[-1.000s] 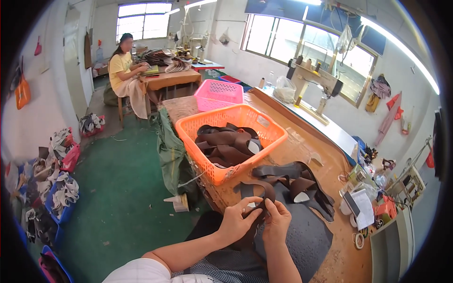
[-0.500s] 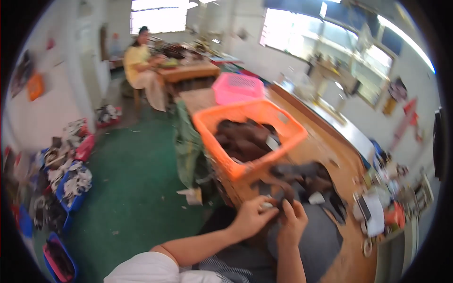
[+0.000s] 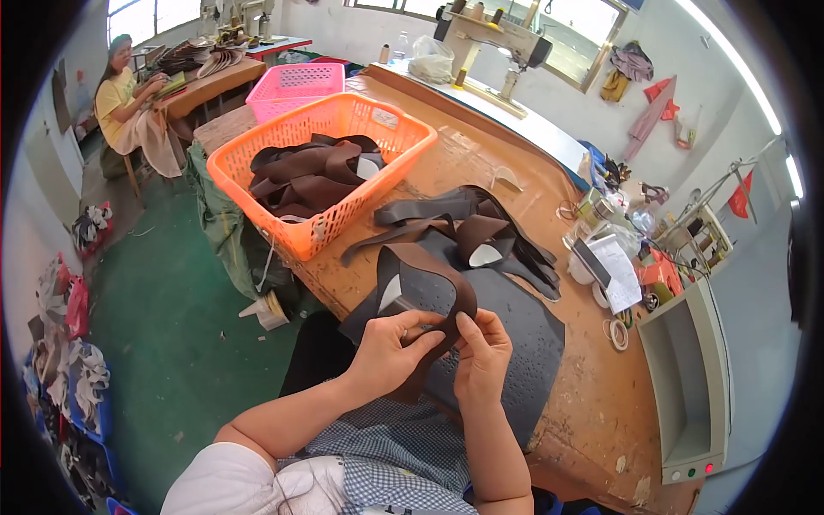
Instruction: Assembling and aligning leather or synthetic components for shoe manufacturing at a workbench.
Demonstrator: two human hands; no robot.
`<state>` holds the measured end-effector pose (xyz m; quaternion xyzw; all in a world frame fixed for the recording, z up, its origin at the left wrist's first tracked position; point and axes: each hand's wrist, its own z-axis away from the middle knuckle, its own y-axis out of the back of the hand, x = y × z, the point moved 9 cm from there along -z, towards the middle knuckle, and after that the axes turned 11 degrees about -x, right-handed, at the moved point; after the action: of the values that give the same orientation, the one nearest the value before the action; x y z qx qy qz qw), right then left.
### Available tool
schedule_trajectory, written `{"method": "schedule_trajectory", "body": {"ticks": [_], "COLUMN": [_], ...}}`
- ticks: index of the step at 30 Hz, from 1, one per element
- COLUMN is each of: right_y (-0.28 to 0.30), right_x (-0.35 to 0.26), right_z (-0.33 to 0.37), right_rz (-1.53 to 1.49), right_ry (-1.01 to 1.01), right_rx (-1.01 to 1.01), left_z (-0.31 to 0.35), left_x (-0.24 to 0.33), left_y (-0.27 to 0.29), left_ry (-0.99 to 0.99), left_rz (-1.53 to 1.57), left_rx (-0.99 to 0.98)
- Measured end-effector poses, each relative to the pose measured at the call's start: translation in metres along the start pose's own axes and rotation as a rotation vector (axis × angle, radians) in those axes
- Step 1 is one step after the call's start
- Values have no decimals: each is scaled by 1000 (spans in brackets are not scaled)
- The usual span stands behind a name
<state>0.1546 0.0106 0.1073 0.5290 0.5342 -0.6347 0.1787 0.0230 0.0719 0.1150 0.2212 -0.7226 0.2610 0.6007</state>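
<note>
A curved strip of dark brown leather [image 3: 457, 287] is pinched between my two hands over a dark grey speckled mat [image 3: 515, 360]. My left hand [image 3: 390, 354] grips its near edge with thumb and fingers; a ring shows on one finger. At the strip's right side, my right hand [image 3: 482, 354] presses it between thumb and fingertips. Just beyond the strip, on the table [image 3: 592, 412], lies a loose pile of dark leather strips [image 3: 524, 245], some brown, with a pale patch showing. An orange basket [image 3: 330, 232] at the far left holds more brown leather pieces [image 3: 313, 180].
Behind the orange basket sits a pink basket [image 3: 296, 79]. A sewing machine [image 3: 506, 43] stands at the back. Tape rolls [image 3: 615, 333], papers [image 3: 616, 266] and a grey metal box [image 3: 687, 386] line the right. Far left, a person [image 3: 124, 107] sits at another table.
The view has swung right and grown sharper, so the baskets and the other person appear farther left. The brown strip now shows as a wide curve between my hands.
</note>
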Motion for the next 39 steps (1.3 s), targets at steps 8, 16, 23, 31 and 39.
{"method": "schedule_trajectory", "body": {"ticks": [8,16,23,31,39], "right_y": [17,25,29,9,53], "right_x": [-5,1,0,-9,-2], "right_z": [12,16,17,13,-15], "right_rz": [-63,-115,-89,-71,-60], "right_ry": [32,8,4,26,-2], "right_rx": [44,47,60,8,87], "left_z": [-5,-8,-8,-10,7], "left_x": [1,0,-2,-3,-40], "left_y": [-19,-24,-27,-24,-37], "left_ry": [-13,19,17,-18,115], "left_rz": [-179,-63,-60,-68,-170], "left_rx": [-48,-40,-41,-38,-117]}}
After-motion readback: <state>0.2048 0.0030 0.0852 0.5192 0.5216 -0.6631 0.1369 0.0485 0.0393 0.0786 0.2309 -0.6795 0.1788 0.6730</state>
